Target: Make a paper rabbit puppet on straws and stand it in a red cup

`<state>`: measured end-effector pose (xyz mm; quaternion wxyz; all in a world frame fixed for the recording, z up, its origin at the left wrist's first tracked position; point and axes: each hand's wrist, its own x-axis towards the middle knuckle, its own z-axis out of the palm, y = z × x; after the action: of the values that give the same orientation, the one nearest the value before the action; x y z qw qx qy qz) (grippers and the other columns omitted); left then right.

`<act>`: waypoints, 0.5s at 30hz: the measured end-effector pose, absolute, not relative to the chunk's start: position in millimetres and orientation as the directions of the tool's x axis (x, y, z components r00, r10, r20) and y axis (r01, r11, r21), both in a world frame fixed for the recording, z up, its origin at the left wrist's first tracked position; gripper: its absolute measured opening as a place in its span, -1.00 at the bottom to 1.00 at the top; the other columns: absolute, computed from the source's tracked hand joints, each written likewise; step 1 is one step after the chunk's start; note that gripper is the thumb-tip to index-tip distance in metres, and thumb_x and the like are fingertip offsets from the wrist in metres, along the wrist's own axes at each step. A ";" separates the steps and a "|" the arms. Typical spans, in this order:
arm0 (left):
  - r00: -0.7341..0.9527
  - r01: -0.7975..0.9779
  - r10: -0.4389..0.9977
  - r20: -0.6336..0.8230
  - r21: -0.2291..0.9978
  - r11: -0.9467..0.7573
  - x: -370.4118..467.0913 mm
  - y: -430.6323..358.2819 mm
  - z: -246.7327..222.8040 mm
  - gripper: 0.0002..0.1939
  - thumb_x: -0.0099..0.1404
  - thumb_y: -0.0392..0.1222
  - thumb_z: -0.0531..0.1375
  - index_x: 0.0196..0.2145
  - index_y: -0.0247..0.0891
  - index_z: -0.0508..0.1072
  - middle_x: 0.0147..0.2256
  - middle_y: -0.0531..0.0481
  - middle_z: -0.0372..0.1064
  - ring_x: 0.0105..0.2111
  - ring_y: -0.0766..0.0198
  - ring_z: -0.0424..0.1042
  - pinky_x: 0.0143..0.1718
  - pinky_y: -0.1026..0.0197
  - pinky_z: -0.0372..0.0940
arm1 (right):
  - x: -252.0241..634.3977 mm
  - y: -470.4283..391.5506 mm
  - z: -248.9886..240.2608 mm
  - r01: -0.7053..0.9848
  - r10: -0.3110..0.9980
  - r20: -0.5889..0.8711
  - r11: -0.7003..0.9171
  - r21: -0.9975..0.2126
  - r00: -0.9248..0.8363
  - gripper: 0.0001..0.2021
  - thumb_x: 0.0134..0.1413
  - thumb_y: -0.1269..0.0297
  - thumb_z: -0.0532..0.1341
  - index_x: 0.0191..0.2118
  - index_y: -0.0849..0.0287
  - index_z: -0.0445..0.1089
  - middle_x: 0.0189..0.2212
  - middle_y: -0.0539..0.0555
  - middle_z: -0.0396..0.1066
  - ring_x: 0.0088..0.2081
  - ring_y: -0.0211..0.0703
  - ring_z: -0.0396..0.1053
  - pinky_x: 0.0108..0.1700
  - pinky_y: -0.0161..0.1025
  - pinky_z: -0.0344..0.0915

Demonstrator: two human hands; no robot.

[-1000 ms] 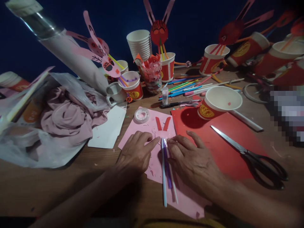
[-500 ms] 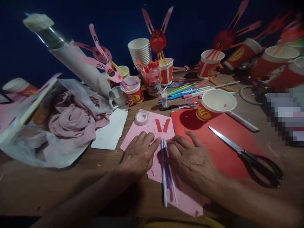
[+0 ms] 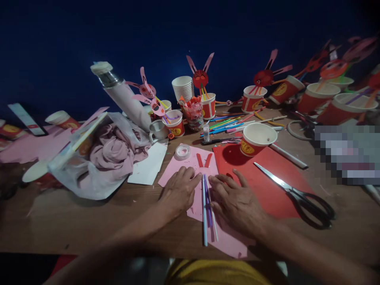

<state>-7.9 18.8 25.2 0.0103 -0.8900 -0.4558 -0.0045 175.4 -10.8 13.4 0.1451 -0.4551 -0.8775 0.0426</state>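
Several thin straws, light blue, purple and white [image 3: 204,221], lie side by side on a pink paper sheet [image 3: 230,237], pointing away from me. My left hand [image 3: 181,188] rests palm down to their left, fingers apart, its index fingertip close to their far ends. On the other side my right hand [image 3: 234,194] lies with fingers bent and spread, its thumb against the straws. Neither hand is wrapped round them. Just beyond the straw tips are two red paper strips [image 3: 204,160] in a V. A tape roll [image 3: 182,151] sits at the sheet's far left corner.
Black-handled scissors [image 3: 297,194] lie on red paper [image 3: 273,170] at right, near a paper cup [image 3: 258,138]. Coloured straws [image 3: 228,123], a small bottle [image 3: 206,132] and rabbit-faced cups [image 3: 208,107] stand behind. Left are a plastic bag with cloth [image 3: 113,152] and a thermos [image 3: 127,99].
The view has tilted up and drawn back, so things look smaller and more of the table's left side and front edge shows. Hands and straws keep nearly the same positions.
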 end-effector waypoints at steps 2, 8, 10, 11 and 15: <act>0.587 0.809 0.809 0.022 -0.017 -0.587 -7.9 17.8 24.9 -0.65 0.17 -0.43 -0.05 -0.10 -0.28 0.32 -0.29 -0.10 0.22 -0.30 0.16 0.14 -0.32 0.12 0.20 | 178.5 -10.1 12.8 0.775 0.808 0.207 0.588 -0.231 -0.551 -0.74 0.12 0.26 0.05 -0.09 0.21 0.27 -0.01 0.11 0.31 0.04 -0.01 0.16 0.09 0.14 -0.08; 0.582 0.813 0.813 0.017 0.004 -0.583 -7.3 16.6 27.4 -0.63 0.13 -0.46 -0.02 -0.11 -0.28 0.32 -0.28 -0.10 0.22 -0.29 0.15 0.13 -0.31 0.11 0.21 | 190.9 -4.4 21.6 0.727 0.788 0.205 0.615 -0.304 -0.581 -0.69 0.12 0.28 0.04 -0.02 0.21 0.24 -0.02 0.16 0.31 0.06 0.03 0.12 0.02 0.08 0.06; 0.580 0.814 0.814 0.028 0.004 -0.581 -7.5 16.5 27.0 -0.63 0.12 -0.46 -0.02 -0.12 -0.28 0.32 -0.28 -0.10 0.22 -0.30 0.15 0.13 -0.32 0.11 0.21 | 195.7 -3.7 27.7 0.724 0.794 0.223 0.608 -0.325 -0.566 -0.72 0.12 0.31 0.02 -0.04 0.20 0.25 -0.05 0.17 0.32 0.05 0.03 0.14 0.00 0.06 0.10; 0.581 0.813 0.813 0.035 0.000 -0.582 -7.7 16.5 26.4 -0.63 0.13 -0.46 -0.03 -0.12 -0.28 0.32 -0.28 -0.10 0.22 -0.30 0.15 0.13 -0.33 0.12 0.20 | 197.7 -3.4 30.8 0.729 0.799 0.237 0.602 -0.326 -0.553 -0.72 0.13 0.32 0.01 -0.05 0.20 0.26 -0.06 0.18 0.33 0.03 0.03 0.15 -0.02 0.05 0.12; 0.587 0.809 0.808 0.044 -0.009 -0.588 -8.6 16.7 23.6 -0.65 0.13 -0.45 -0.02 -0.14 -0.28 0.33 -0.29 -0.09 0.22 -0.30 0.15 0.12 -0.34 0.13 0.20 | 198.4 -1.1 37.1 0.750 0.799 0.264 0.599 -0.279 -0.540 -0.72 0.14 0.27 -0.01 -0.08 0.24 0.28 -0.10 0.21 0.35 0.01 0.07 0.18 -0.05 0.06 0.15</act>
<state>-8.6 16.7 23.6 0.0140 -0.8908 -0.4539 -0.0177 198.4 -1.1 37.1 0.1842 -0.4427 -0.8750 0.0663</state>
